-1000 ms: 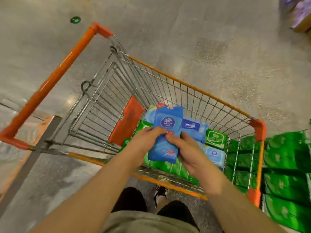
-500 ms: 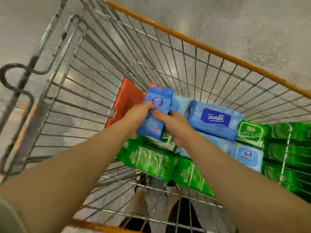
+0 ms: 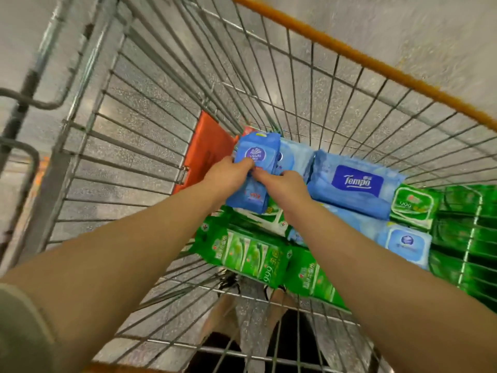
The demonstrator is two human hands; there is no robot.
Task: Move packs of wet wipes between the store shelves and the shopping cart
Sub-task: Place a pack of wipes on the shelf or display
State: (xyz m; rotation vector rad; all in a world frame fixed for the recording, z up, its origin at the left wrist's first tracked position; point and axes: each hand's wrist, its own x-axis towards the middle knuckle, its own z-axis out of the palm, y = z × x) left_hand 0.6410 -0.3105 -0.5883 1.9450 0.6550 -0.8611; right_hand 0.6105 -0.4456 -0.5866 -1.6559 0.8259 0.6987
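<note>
Both hands cover the middle of the blue Vinda pack [image 3: 255,157], hiding its lower print. The right forearm [image 3: 349,251] hides part of the green packs [image 3: 250,251]. The cart's rim [image 3: 376,63] runs off frame, and its left wires are motion-blurred.

- Left hand [image 3: 228,175] and right hand [image 3: 282,184]: both arms stretched forward and down, fingers curled, thumbs nearly touching, both gripping one pack [image 3: 255,157].

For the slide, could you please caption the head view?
Both hands, left and right, hold a blue Vinda wipes pack inside the wire shopping cart, beside a Tempo pack.
</note>
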